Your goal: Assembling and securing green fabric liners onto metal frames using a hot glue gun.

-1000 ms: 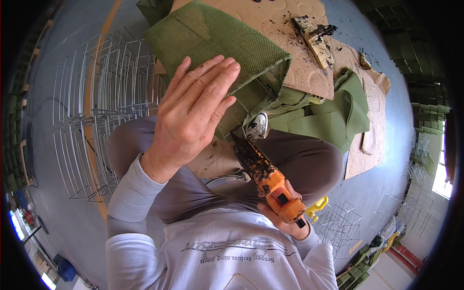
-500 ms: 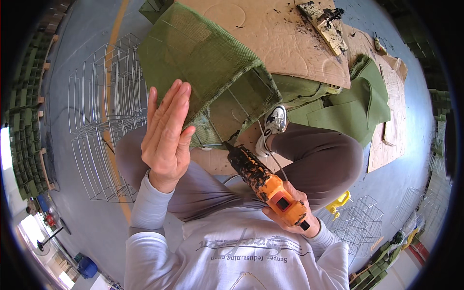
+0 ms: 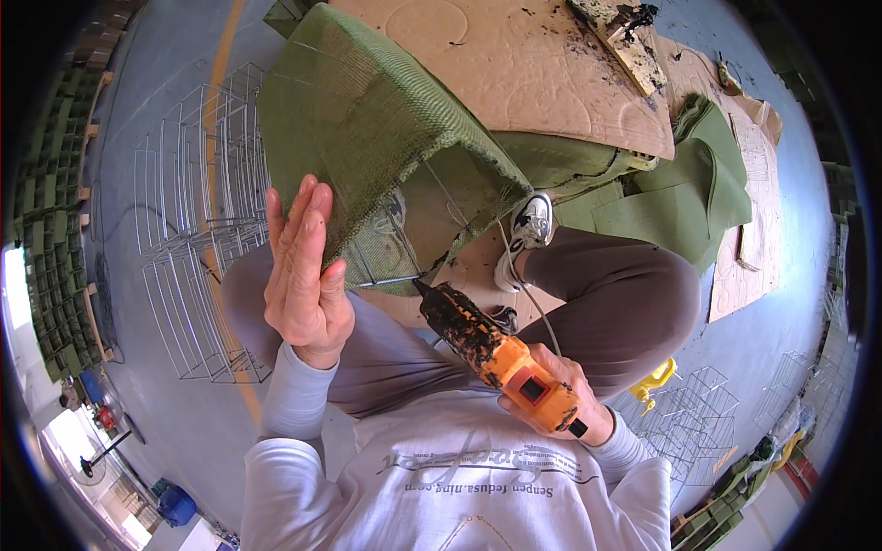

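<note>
My right hand (image 3: 560,390) is wrapped round an orange hot glue gun (image 3: 501,358), its front half caked in black residue. The gun's tip meets the lower corner of a green fabric-covered wire frame (image 3: 367,129), a box shape tilted above my lap with one open side facing me. Thin metal rods show inside that opening. With fingers stretched out, my left hand (image 3: 308,285) lies flat against the green fabric's left side near the lower edge. A pale cord (image 3: 537,298) runs past the gun beside my shoe.
Bare wire frames (image 3: 202,220) stand on the floor at left, with more (image 3: 689,413) at lower right. A cardboard-topped surface (image 3: 551,64) holds a black-smeared board (image 3: 634,55). Green fabric sheets (image 3: 689,184) lie at right, near a yellow tool (image 3: 654,381).
The green-covered frame has turned slightly, its opening showing more of the inside. My left hand has slid a little lower and left along it; the glue gun's tip has shifted slightly left.
</note>
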Demonstrator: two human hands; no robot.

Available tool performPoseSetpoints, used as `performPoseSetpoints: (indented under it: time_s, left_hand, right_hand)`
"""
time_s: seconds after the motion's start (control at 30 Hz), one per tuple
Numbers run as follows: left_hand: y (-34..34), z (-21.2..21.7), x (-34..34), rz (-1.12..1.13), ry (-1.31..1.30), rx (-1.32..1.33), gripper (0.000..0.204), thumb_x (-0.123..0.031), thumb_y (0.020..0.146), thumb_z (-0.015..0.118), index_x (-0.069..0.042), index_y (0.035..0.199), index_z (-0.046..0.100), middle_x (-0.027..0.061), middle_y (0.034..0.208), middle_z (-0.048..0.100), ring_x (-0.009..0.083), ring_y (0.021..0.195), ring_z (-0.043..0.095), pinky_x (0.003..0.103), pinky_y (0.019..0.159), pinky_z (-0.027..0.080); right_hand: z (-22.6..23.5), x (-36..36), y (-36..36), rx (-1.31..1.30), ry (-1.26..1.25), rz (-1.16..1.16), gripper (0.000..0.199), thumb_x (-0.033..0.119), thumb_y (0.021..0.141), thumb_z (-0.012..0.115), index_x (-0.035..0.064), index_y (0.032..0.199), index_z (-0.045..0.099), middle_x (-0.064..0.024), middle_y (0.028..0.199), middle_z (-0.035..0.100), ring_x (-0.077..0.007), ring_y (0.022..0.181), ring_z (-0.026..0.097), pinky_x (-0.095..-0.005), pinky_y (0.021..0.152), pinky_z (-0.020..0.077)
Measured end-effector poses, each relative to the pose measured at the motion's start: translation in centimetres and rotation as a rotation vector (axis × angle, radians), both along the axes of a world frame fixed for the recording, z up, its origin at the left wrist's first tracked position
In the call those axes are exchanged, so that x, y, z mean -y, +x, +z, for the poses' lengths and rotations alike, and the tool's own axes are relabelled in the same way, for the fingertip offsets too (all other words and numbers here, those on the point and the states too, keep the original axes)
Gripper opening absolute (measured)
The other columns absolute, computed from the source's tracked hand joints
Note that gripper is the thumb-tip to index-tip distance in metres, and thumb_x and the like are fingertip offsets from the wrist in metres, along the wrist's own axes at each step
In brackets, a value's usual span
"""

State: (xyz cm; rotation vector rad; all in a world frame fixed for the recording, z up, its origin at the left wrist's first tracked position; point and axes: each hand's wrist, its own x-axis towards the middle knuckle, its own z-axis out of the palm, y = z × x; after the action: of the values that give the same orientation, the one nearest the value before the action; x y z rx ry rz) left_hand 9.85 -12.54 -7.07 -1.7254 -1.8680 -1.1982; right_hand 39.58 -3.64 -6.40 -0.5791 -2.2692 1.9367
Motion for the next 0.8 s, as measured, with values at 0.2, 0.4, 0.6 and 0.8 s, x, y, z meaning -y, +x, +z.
performPoseSetpoints:
  time_s: [0.2, 0.4, 0.6, 0.8]
  left_hand:
    - [0.1, -0.5, 0.4, 0.033, 0.036, 0.002, 0.040, -0.019, 0.106, 0.040, 0.005, 0.138, 0.046, 0.0304, 0.126, 0.060, 0.0444, 0.123, 0.056, 0.059, 0.109, 0.037]
    - [0.1, -0.4, 0.3, 0.031, 0.036, 0.004, 0.040, -0.018, 0.106, 0.039, 0.005, 0.139, 0.046, 0.0306, 0.126, 0.060, 0.0441, 0.123, 0.056, 0.059, 0.110, 0.037]
    - [0.4, -0.8, 0.3, 0.029, 0.087, 0.102, 0.039, -0.019, 0.104, 0.047, 0.003, 0.136, 0.050, 0.0251, 0.125, 0.063, 0.0418, 0.126, 0.055, 0.060, 0.113, 0.030]
    - [0.3, -0.3, 0.3, 0.042, 0.024, 0.017, 0.040, -0.019, 0.106, 0.041, 0.006, 0.138, 0.045, 0.0312, 0.125, 0.060, 0.0439, 0.124, 0.055, 0.059, 0.111, 0.036]
  right_hand:
    - [-0.6, 0.7, 0.4, -0.004, 0.119, -0.116, 0.046, 0.014, 0.073, 0.081, 0.0038, 0.112, 0.058, -0.0072, 0.086, 0.061, -0.0257, 0.066, 0.062, -0.0325, 0.062, 0.0491]
    - [-0.8, 0.4, 0.4, -0.005, 0.097, -0.065, 0.042, 0.011, 0.074, 0.080, 0.0029, 0.109, 0.058, -0.0055, 0.085, 0.061, -0.0211, 0.070, 0.061, -0.0299, 0.064, 0.0481]
    - [-1.0, 0.5, 0.3, -0.003, 0.069, -0.122, 0.041, 0.010, 0.073, 0.081, 0.0031, 0.107, 0.058, -0.0048, 0.083, 0.061, -0.0194, 0.067, 0.060, -0.0288, 0.062, 0.0474]
    - [-1.2, 0.8, 0.4, -0.039, 0.096, -0.078, 0.042, 0.011, 0.073, 0.081, 0.0025, 0.107, 0.059, -0.0057, 0.082, 0.060, -0.0207, 0.065, 0.060, -0.0299, 0.061, 0.0467]
